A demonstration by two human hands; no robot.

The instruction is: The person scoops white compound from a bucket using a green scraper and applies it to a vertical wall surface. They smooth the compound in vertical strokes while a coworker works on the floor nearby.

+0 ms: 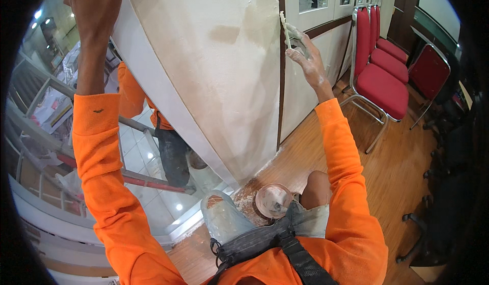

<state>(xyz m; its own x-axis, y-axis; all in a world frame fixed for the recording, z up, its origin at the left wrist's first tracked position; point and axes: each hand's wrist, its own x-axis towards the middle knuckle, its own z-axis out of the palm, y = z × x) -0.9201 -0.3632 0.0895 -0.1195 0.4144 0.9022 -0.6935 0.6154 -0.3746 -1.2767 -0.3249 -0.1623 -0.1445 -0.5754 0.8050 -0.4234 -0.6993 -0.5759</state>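
Against pillar edge: right hand (305, 56) grip closed on putty knife (286, 29), blade up, long axis vertical.

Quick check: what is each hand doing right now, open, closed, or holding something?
Left hand: raised against the top of the wall panel; grip cannot be told.
Right hand: closed on a putty knife, held at the panel's edge.

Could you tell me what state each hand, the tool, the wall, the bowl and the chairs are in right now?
right hand: raised, gripping a putty knife.
putty knife: blade upright, smeared white, at the dark trim strip.
left hand: raised, fingers around the wall's outer edge.
wall: skimmed pale, with darker patches.
bowl: on the wooden floor, coated in whitish filler.
red chairs: unoccupied, lined up against the wall.
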